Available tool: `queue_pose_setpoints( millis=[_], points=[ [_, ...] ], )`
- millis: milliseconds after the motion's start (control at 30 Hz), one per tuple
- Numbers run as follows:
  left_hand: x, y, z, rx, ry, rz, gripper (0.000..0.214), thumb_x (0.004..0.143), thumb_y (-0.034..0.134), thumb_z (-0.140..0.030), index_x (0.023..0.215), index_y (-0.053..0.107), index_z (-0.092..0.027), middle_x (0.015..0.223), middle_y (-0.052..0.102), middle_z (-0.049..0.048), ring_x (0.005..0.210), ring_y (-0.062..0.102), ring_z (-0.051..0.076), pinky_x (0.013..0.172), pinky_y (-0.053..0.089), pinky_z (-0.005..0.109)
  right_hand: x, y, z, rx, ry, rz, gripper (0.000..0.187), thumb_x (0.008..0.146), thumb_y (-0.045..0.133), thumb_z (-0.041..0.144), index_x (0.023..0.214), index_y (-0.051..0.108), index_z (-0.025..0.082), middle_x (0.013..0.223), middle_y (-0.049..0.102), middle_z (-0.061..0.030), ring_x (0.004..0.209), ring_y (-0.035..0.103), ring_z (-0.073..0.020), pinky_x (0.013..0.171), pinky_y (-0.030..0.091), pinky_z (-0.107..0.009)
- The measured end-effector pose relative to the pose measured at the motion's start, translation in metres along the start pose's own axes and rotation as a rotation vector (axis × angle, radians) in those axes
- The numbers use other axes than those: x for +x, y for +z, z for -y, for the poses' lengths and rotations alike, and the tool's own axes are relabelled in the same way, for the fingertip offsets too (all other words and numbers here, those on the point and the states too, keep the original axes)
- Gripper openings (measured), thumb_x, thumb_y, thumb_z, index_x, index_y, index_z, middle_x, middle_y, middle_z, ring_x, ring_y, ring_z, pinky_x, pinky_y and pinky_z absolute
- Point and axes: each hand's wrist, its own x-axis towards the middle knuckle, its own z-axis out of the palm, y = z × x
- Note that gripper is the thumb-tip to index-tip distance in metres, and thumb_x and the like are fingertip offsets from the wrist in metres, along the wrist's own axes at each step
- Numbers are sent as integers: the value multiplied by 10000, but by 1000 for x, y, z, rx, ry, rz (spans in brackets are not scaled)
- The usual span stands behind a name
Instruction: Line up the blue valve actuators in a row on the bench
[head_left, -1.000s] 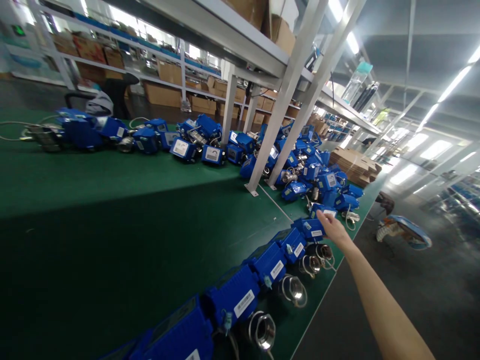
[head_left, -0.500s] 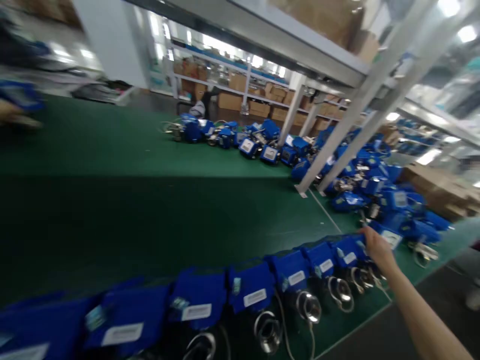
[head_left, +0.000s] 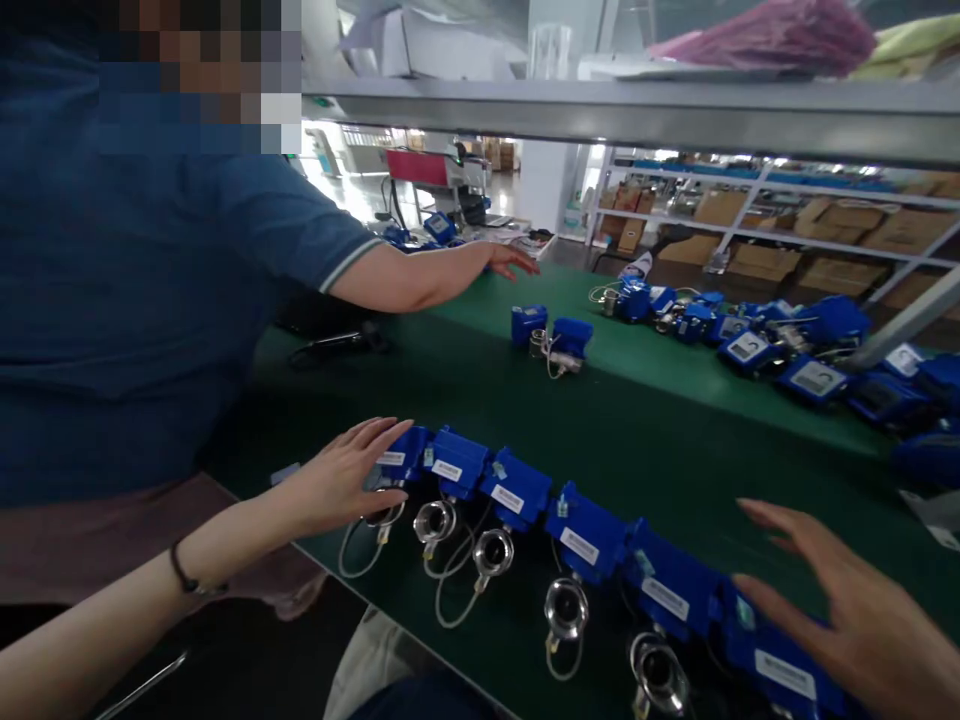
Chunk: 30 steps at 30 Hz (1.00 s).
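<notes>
A row of blue meters [head_left: 517,488] with white barcode labels and shiny metal pipe rings [head_left: 493,552] runs along the front of the green table. At the row's left end, my left hand [head_left: 345,482] is open, fingers stretched over the last blue meter [head_left: 401,455]; I cannot tell whether it touches. My right hand [head_left: 855,600], thumb and fingers apart and holding nothing, hovers at the right end by another blue meter [head_left: 780,650]. Thin pale cables loop from the pipe rings.
A co-worker in a blue shirt [head_left: 150,300] reaches an arm [head_left: 427,275] across the table [head_left: 450,380] from the left. Two blue meters [head_left: 571,338] stand mid-table. More meters [head_left: 817,378] are piled at the back right, near a slanted post [head_left: 911,315]. A shelf [head_left: 637,110] hangs overhead.
The view has swung left, bringing in the co-worker and my left hand. My right hand, earlier on a meter at the row's far right, is now off it and open.
</notes>
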Motion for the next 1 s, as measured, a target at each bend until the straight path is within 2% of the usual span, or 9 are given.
queue_pose_setpoints(
  millis=[133, 200, 267, 400, 600, 800, 900, 967, 1000],
  points=[
    [6, 7, -5, -87, -26, -1, 902, 733, 567, -609, 1456, 135, -286, 1510, 209, 93, 1398, 109, 345, 1059, 336, 516, 49, 27, 83, 94, -165, 433, 870, 753, 550, 614, 1470, 163, 310, 1486, 322, -68, 1302, 385, -321, 1031, 372, -516],
    [11, 7, -7, -103, -16, 20, 943, 698, 623, -561, 1455, 128, -291, 1516, 180, 116, 1392, 85, 386, 1013, 368, 560, 62, 34, 112, 98, -192, 513, 937, 719, 600, 589, 1476, 127, 304, 1478, 334, -89, 1300, 378, -345, 1030, 354, -550],
    [16, 5, -7, -117, -12, 64, 987, 669, 661, -532, 1454, 108, -305, 1521, 158, 122, 1388, 62, 408, 971, 392, 590, 69, 38, 126, 87, -176, 555, 1013, 668, 648, 584, 1479, 112, 296, 1458, 361, -120, 1277, 398, -379, 1012, 352, -584],
    [27, -4, -4, -120, 24, 121, 927, 694, 660, -499, 1442, 137, -336, 1514, 189, 101, 1388, 100, 388, 976, 366, 607, 73, 42, 126, 85, -145, 569, 1078, 611, 694, 583, 1476, 110, 313, 1419, 415, -135, 1234, 444, -398, 997, 357, -599],
    [46, -10, 2, -41, 112, 165, 871, 686, 693, -502, 1411, 239, -340, 1454, 330, 89, 1329, 264, 378, 1019, 248, 647, 72, 48, 127, 89, -209, 513, 1065, 648, 672, 552, 1480, 55, 308, 1387, 453, -117, 1203, 482, -355, 987, 393, -544],
    [48, -10, 18, -39, 174, 110, 831, 678, 714, -488, 1382, 304, -329, 1374, 433, 82, 1265, 375, 332, 1038, 264, 581, 75, 53, 145, 112, -249, 482, 1014, 671, 665, 484, 1479, 75, 316, 1416, 416, -99, 1207, 476, -344, 974, 412, -528],
    [47, -9, 23, -2, 216, 50, 821, 676, 716, -497, 1373, 323, -315, 1316, 495, 78, 1242, 412, 315, 1071, 95, 639, 76, 57, 146, 106, -197, 529, 1005, 672, 653, 514, 1478, 86, 317, 1459, 360, -92, 1236, 453, -358, 984, 409, -543],
    [47, -9, 24, 35, 275, 8, 832, 677, 716, -508, 1375, 322, -287, 1285, 523, 85, 1223, 439, 295, 1073, -42, 642, 75, 61, 136, 107, -168, 537, 984, 685, 633, 547, 1481, 115, 288, 1469, 346, -101, 1262, 426, -364, 1017, 381, -546],
    [48, -9, 23, 43, 301, 1, 850, 673, 720, -509, 1381, 314, -274, 1277, 528, 87, 1212, 452, 285, 1085, -45, 622, 75, 63, 128, 115, -178, 523, 951, 698, 621, 557, 1478, 155, 277, 1465, 354, -101, 1275, 412, -362, 1036, 365, -538]
  ],
)
